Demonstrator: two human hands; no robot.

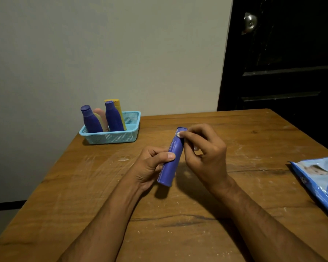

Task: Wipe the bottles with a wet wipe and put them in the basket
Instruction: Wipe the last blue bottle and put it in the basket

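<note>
Purple bottle [171,158] sits tilted above the bench [197,214], right of the basket [110,136]; my left hand [150,167] grips it, right hand [204,150] fingers pinching a white wipe [178,134] at its cap. No label readable.

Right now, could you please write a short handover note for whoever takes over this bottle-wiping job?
Left hand grips the lower body of a purple bottle, held above the table.
Right hand pinches a small white bit, probably the wet wipe, against the bottle's neck near the cap.
The blue basket, at the table's far left corner, already holds two purple bottles, a yellow one and paler ones.
The wipes pack lies at the right edge.
Left: finish wiping this bottle and place it in the basket.
</note>
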